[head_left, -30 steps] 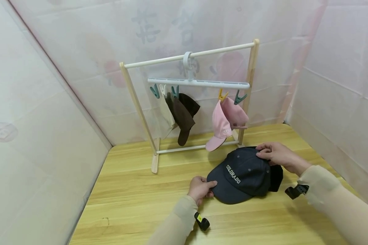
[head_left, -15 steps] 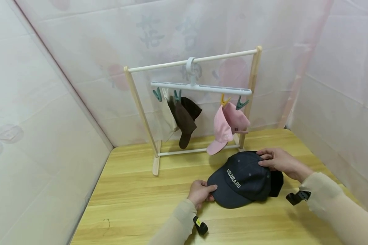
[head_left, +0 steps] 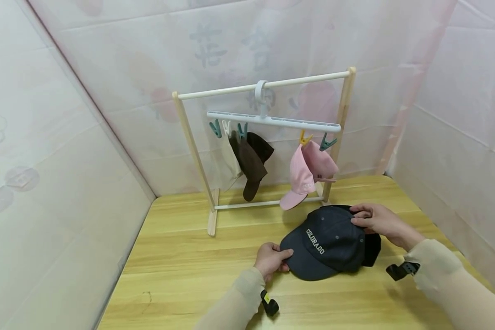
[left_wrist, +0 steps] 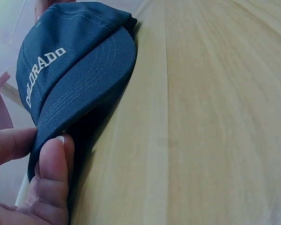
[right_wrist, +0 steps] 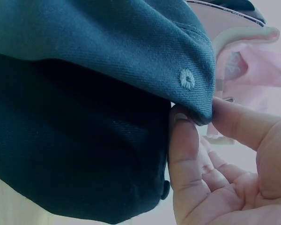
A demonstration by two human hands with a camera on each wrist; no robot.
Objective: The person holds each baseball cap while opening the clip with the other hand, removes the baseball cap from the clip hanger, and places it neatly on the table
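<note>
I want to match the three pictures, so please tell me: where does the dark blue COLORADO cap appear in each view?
Head: the dark blue cap lies on the table, lower right of centre, between both hands.
Left wrist: it fills the upper left, its brim pinched by the left hand.
Right wrist: its crown covers most of the picture, its rear edge pinched by the right hand.
Shared landmark: the pink cap, visible in every view.

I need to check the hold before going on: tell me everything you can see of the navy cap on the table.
The navy cap is dark blue stitched twill with white COLORADO lettering on its front and eyelets in the crown. It lies on the wooden table, brim toward the person, over a black cap. The left hand pinches the brim edge; the right hand pinches the crown's back edge.
</note>
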